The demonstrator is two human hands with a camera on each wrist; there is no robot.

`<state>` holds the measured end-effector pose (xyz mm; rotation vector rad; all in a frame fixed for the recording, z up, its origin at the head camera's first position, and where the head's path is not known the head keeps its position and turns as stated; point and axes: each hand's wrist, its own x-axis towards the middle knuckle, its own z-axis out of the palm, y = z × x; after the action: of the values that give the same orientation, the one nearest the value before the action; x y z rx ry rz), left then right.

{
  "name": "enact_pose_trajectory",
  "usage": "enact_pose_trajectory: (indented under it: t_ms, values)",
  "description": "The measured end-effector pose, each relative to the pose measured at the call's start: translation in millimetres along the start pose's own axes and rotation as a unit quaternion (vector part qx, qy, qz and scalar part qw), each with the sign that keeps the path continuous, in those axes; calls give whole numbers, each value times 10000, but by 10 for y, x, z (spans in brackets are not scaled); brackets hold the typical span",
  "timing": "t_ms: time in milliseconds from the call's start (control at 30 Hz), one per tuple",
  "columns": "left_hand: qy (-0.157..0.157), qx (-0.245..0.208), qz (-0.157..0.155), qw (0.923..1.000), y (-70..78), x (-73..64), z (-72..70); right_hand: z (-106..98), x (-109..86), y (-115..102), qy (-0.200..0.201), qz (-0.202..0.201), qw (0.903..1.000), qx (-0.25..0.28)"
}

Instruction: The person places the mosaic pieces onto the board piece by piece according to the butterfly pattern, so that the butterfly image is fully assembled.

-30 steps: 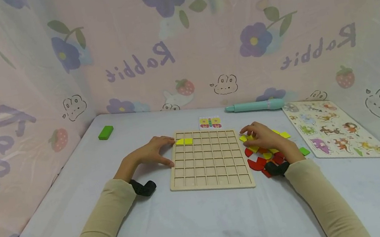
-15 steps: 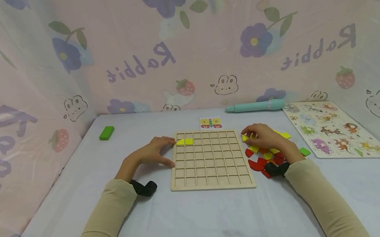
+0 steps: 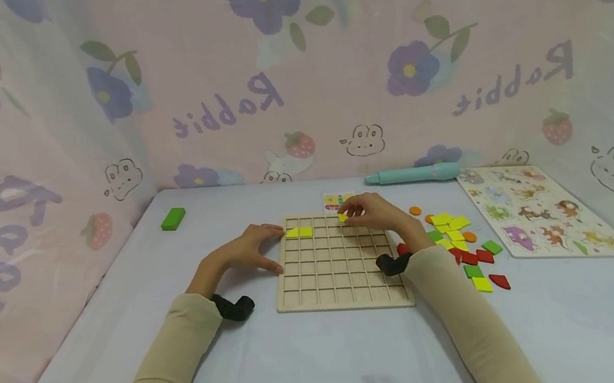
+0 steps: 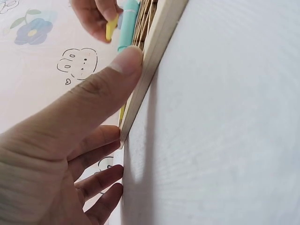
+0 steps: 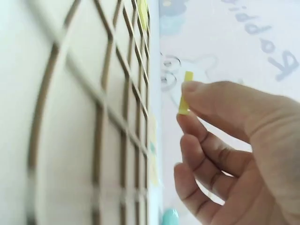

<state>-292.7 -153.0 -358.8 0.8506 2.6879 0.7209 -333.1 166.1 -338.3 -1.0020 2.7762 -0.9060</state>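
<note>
A square wooden grid board (image 3: pixel 330 270) lies on the table, with two yellow pieces (image 3: pixel 300 233) side by side in its upper left cells. My left hand (image 3: pixel 240 252) rests along the board's left edge. In the left wrist view its thumb (image 4: pixel 126 61) touches the board's side, and the fingers reach the far corner. Over the board's far edge, my right hand (image 3: pixel 375 213) pinches a small yellow tile (image 5: pixel 184 105) between thumb and index finger. The right wrist view has the tile held edge-on, apart from the grid; its full outline is hidden.
Right of the board lie loose yellow, red, green and orange pieces (image 3: pixel 455 223). A butterfly pattern card (image 3: pixel 332 202) sits behind the board, partly covered. Farther out are a teal pen (image 3: pixel 413 174), an animal puzzle board (image 3: pixel 545 210) and a green block (image 3: pixel 173 219).
My right hand has moved left from the loose pieces to above the board's far side, carrying a yellow tile. More of the pile shows now. My left hand has stayed put.
</note>
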Motion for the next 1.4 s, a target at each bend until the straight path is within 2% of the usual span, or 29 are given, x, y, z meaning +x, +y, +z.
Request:
enact_pose_trajectory:
  t_ms: [267,633,933,1133,1267,1400]
  values:
    - [-37,-31,3,10000,-3,42,5,277,250,-65,-186,-61,9997,166]
    - [-44,11,72,10000,14,53,-26,349,290,-169,-93,-83,9998,157]
    - [-53,-69,41,10000,31,47,-33,371,291,-160,-56,11,9998,185]
    - [-45,-22,38,10000,15,33,-21,228,220,-107,-45,9,10000,-10]
    - [-30,10,-15,10000,7,13,-22,-1,52,2,297,157,9994,-50]
    - [-46,12,-55,10000,-4,4,-25,-211,-175,207,686,445,9966,-99]
